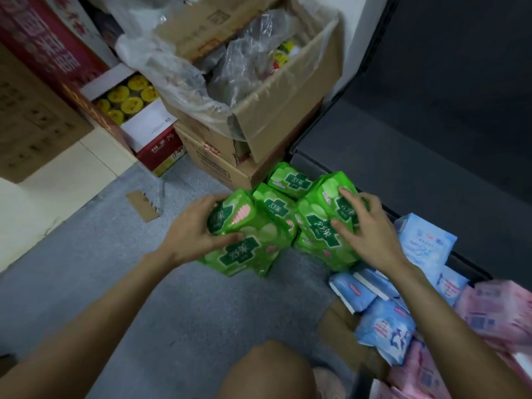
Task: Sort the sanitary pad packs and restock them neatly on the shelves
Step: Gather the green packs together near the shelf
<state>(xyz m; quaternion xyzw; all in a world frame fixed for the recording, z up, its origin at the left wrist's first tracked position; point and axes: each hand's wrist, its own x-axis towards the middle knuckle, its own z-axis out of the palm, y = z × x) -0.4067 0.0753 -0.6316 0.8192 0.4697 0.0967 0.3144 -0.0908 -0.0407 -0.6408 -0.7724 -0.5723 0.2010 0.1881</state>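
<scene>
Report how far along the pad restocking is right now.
Done: packs look sorted by colour on the floor, with green packs, blue packs and pink packs in separate groups. In hand: the left hand holds one green pack and the right hand rests on another. Left: the dark shelf shows no packs, so shelving remains.

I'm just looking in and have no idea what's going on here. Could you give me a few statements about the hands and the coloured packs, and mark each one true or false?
1. Both hands are on green packs. True: the left hand grips one, the right hand rests on another.
2. The blue packs lie to the person's left. False: they lie on the right, below the right forearm.
3. The dark shelf above the green packs holds rows of packs. False: the part in view is bare.
4. Pink packs lie at the lower right. True.
5. The open cardboard box contains clear plastic. True.
</scene>
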